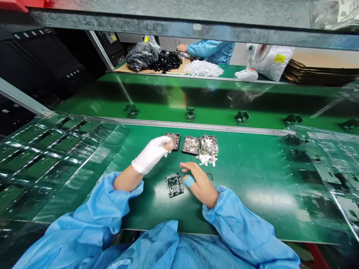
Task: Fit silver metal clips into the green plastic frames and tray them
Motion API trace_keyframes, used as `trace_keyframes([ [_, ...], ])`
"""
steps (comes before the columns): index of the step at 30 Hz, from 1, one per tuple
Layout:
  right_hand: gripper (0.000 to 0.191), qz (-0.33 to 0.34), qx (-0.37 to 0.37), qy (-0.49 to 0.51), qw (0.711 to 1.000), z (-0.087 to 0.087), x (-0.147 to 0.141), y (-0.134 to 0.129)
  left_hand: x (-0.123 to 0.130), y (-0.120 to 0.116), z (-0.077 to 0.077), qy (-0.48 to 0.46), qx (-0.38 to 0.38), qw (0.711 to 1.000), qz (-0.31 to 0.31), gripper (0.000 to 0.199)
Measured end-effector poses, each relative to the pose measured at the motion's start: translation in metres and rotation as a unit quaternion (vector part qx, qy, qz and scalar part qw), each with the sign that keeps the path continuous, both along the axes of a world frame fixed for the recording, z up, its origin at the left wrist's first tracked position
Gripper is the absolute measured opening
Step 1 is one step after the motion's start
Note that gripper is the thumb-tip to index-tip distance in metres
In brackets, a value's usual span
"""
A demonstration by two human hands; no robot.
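Working over green table (252,179), between left tray (105,138) and right tray (333,196) of clear plastic, probably set for easy reach; holding gloved left hand (153,153) forward with fingertips drawn together, cannot tell whether around anything; holding right hand (196,181) loosely unfolded, seemingly gripping nothing, just beside circuit-board assembly (175,185), placed on the table between both arms, perhaps for close handling; with left dish (178,142), middle dish (191,152) and right dish (217,144) grouped near gloved fingertips, likely for quick picking; with metal tabs (207,159) heaped against right dish, hex key (211,175) handy beside right hand
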State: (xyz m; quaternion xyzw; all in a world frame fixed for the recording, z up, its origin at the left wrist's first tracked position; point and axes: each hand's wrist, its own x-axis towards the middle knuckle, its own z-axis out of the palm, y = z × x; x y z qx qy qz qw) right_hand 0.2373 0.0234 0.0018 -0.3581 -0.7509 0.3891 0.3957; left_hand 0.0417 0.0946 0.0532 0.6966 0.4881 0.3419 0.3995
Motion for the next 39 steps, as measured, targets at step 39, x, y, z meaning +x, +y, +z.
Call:
trace_keyframes([
  [39,0.007,-0.032,-0.109,0.020,0.993,0.004,-0.002,0.003,-0.007,-0.108,-0.065,0.150,-0.011,0.988,0.042,0.060],
])
